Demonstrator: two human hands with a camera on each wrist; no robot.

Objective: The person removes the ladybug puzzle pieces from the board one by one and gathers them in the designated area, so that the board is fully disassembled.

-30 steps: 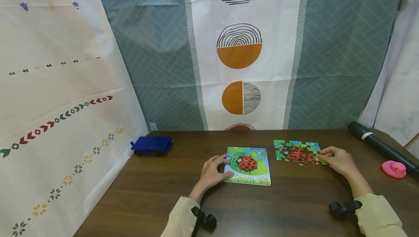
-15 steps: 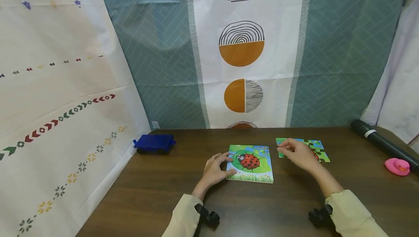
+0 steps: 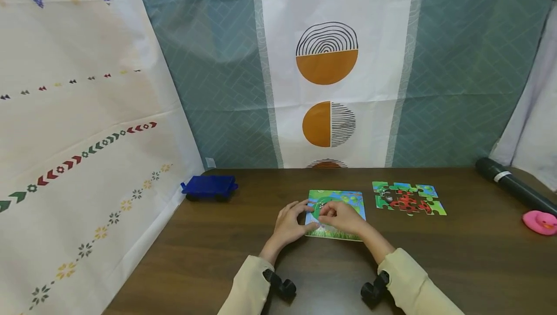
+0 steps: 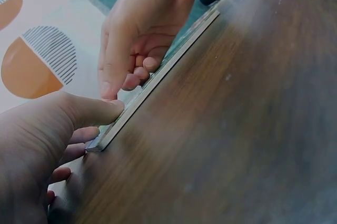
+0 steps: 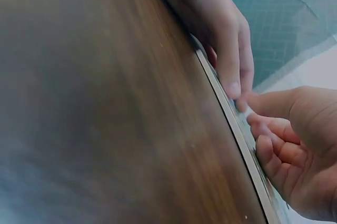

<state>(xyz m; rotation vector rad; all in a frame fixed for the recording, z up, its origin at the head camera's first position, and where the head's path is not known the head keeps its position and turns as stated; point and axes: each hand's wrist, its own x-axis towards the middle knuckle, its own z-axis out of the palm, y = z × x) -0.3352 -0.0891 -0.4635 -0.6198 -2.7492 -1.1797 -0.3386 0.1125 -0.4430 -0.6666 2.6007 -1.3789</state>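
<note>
A square ladybug puzzle board (image 3: pixel 354 203) lies on the table before me. My left hand (image 3: pixel 289 220) holds its left side, thumb over the near corner and fingers along the edge; the thumb (image 4: pixel 97 112) overlaps the board's rim in the left wrist view. My right hand (image 3: pixel 344 217) is over the board, hiding most of the printed ladybug. Its fingers (image 5: pixel 271 153) are curled, with the thumb close to the left thumb; I cannot tell whether they pinch a piece. To the right, several puzzle pieces (image 3: pixel 406 202) lie joined into part of a ladybug picture.
On the brown table (image 3: pixel 209 257), a blue toy cart (image 3: pixel 210 187) stands at the back left. A black tube with a white band (image 3: pixel 515 184) lies at the right, beside a pink rubber duck (image 3: pixel 540 222). Patterned cloths (image 3: pixel 230 73) hang behind.
My right hand has moved left, from the right end of the joined pieces, across them, to the board. The left hand stays at the board's left edge. The head view has shifted slightly.
</note>
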